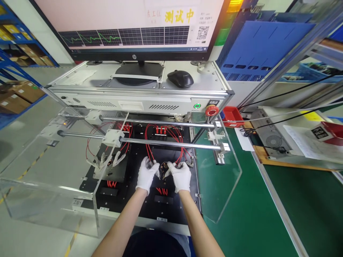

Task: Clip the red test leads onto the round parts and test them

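Note:
Both my hands wear white gloves and meet over a small round dark and brass part (163,167) on the black fixture plate (171,208) of a test rig. My left hand (147,175) pinches a metal clip at the part's left side. At the part's right side, my right hand (181,175) pinches another clip. Red wires (178,137) run from the clips back to red terminals. A second station on the left holds another part (109,162) with clips attached.
A clear acrylic guard (50,185) slides on two steel rods (171,143). Behind stand the tester box with a red stop button (211,110), a mouse (180,78) and a monitor (128,26) showing a green trace. A green mat (241,221) lies to the right.

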The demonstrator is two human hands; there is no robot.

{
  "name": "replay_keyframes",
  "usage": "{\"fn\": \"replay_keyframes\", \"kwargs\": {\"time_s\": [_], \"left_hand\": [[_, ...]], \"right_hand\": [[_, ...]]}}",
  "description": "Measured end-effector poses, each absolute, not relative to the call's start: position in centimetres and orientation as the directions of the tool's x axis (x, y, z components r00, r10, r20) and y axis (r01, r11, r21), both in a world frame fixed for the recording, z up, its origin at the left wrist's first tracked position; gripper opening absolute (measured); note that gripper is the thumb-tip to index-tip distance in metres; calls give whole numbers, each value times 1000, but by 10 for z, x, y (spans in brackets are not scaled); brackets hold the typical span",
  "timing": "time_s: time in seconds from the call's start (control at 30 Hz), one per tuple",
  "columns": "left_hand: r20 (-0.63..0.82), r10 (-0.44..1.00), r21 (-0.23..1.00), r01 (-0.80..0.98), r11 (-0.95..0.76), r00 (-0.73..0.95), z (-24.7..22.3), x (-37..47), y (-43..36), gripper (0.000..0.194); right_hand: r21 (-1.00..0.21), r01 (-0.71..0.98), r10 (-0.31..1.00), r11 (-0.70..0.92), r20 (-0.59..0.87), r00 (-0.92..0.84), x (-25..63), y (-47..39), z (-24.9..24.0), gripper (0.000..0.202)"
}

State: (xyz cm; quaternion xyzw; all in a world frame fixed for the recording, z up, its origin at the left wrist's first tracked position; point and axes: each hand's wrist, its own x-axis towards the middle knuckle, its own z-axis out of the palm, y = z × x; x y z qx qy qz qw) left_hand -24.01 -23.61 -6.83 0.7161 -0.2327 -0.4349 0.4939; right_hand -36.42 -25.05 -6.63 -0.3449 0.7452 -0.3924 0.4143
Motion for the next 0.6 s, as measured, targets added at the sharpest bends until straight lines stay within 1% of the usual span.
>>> {"fn": "replay_keyframes", "kwargs": {"time_s": [0.03, 0.07, 0.1, 0.13, 0.17, 0.2, 0.23, 0.3, 0.37, 0.43, 0.47, 0.53, 0.57, 0.6], "left_hand": [[-284, -795, 926, -62, -373, 536, -64, -240, -235, 56], [-151, -839, 911, -255, -323, 524, -59, -242, -235, 56], [-29, -884, 857, -444, -263, 467, -54, -244, -235, 57], [44, -927, 782, -591, -200, 373, -49, -247, -235, 59], [54, -963, 722, -676, -146, 265, -44, -251, -237, 60], [16, -987, 693, -713, -106, 162, -40, -255, -239, 60], [-55, -996, 690, -718, -92, 75, -36, -260, -241, 58], [-193, -981, 721, -681, -132, -15, -30, -268, -247, 50], [-278, -961, 748, -628, -214, -3, -24, -273, -252, 43], [-328, -942, 753, -582, -306, 72, -18, -273, -255, 42], [-337, -935, 755, -563, -337, 107, -16, -271, -256, 40], [-349, -926, 758, -539, -368, 142, -12, -267, -256, 37], [-350, -925, 756, -539, -372, 147, -11, -265, -255, 36], [-349, -925, 753, -543, -372, 149, -11, -262, -254, 36]], "right_hand": [[-872, -194, -842, 450, -342, -418, -364, -251, -68, 35], [-871, -206, -845, 445, -333, -419, -364, -250, -70, 36], [-869, -221, -846, 442, -323, -423, -364, -250, -72, 37], [-869, -233, -849, 436, -312, -426, -363, -249, -74, 38], [-873, -242, -855, 424, -298, -424, -363, -248, -75, 38], [-879, -252, -865, 405, -280, -415, -363, -246, -75, 37], [-885, -265, -878, 383, -260, -401, -363, -244, -74, 35], [-888, -305, -908, 343, -229, -352, -365, -241, -70, 29], [-880, -360, -926, 309, -192, -325, -372, -241, -69, 28], [-837, -444, -921, 321, -167, -352, -384, -247, -75, 33], [-780, -514, -911, 358, -172, -374, -391, -253, -81, 35], [-609, -649, -884, 456, -225, -410, -407, -266, -96, 36], [-524, -698, -873, 487, -263, -412, -413, -273, -104, 36], [-466, -733, -869, 495, -293, -400, -418, -279, -112, 34]]}}
